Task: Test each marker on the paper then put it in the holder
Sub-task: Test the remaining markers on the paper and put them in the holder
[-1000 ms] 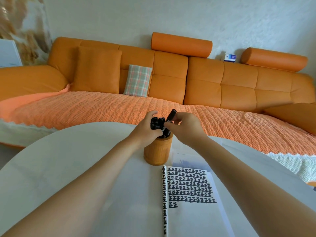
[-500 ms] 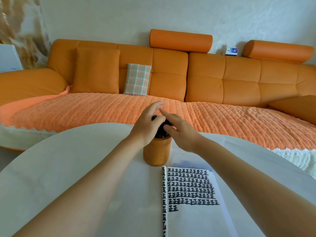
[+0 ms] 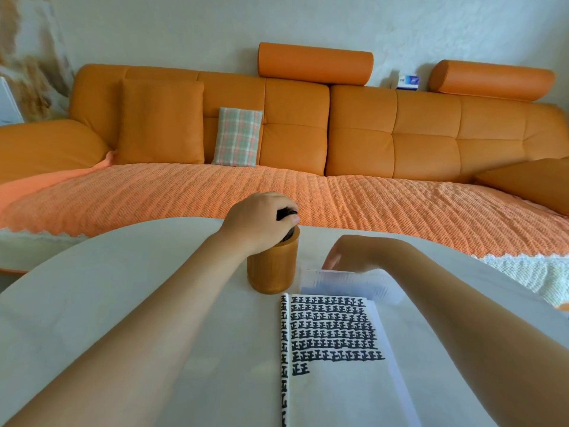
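Two hands: left [image 3: 258, 221] grips markers [image 3: 284, 214], right [image 3: 349, 255] droops.

Left hand [image 3: 258, 221] gripping markers [image 3: 284, 214] and blocking the holder [image 3: 272, 269] mouth from above, right hand [image 3: 348, 254] occupying the space just right of it, bare table [image 3: 123, 288] stretching leftward

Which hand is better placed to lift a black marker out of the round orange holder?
Left, probably: the left hand curls over the black markers in the round orange holder; the right hand is down by the white paper.
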Available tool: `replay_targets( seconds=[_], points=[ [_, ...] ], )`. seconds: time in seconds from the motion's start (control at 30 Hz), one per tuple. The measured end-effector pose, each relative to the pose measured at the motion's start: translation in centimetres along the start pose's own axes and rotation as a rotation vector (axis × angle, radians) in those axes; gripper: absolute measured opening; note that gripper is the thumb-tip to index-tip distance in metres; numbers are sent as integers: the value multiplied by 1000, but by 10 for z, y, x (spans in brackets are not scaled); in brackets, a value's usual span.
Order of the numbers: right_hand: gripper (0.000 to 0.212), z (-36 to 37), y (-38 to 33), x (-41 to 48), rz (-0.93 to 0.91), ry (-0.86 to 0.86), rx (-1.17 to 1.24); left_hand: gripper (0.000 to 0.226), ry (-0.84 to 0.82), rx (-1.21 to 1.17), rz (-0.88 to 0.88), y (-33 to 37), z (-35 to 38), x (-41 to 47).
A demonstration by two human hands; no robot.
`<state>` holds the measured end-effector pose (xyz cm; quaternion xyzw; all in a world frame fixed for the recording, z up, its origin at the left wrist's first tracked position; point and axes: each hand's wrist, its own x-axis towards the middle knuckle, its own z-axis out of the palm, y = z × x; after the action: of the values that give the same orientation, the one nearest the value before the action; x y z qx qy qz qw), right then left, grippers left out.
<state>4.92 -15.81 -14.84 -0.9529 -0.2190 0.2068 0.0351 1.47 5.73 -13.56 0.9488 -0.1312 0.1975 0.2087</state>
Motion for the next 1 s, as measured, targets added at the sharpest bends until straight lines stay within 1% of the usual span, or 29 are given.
replay_targets(
  seconds=[0.07, 0.17, 0.3, 0.37, 0.43, 0.47, 0.57, 0.63, 0.83, 0.93, 1.0],
  points=[
    [29, 1, 1, 4, 10, -24, -12, 27, 6, -18, -3, 1, 1, -1],
    [24, 2, 2, 11, -8, -37, -38, 33, -34, -24, -6, 2, 7, -1],
    [18, 0, -1, 14, -23, -30, -46, 40, -34, 30, -1, 1, 11, -1],
    [20, 1, -2, 15, -26, 57, -30, 36, -17, 16, 4, 1, 12, 0],
    [29, 4, 0, 15, 8, 186, -37, 35, 0, -9, 0, 2, 12, -1],
    [31, 5, 2, 15, 25, 201, -52, 37, 8, -6, 1, 3, 12, -2],
    [32, 6, 9, 16, 40, 102, -141, 44, -21, 60, 7, 3, 11, -3],
    [32, 7, 12, 18, 29, 103, -154, 48, -52, 88, -15, 3, 11, -1],
    [27, 10, 12, 19, 10, 192, -183, 48, -45, 79, -6, 3, 11, -3],
    [32, 4, 13, 10, 11, 286, -55, 49, -62, 84, 1, 4, 8, -3],
    [38, -1, 11, 1, 19, 379, 4, 51, -88, 122, 11, 4, 6, -3]
  ],
)
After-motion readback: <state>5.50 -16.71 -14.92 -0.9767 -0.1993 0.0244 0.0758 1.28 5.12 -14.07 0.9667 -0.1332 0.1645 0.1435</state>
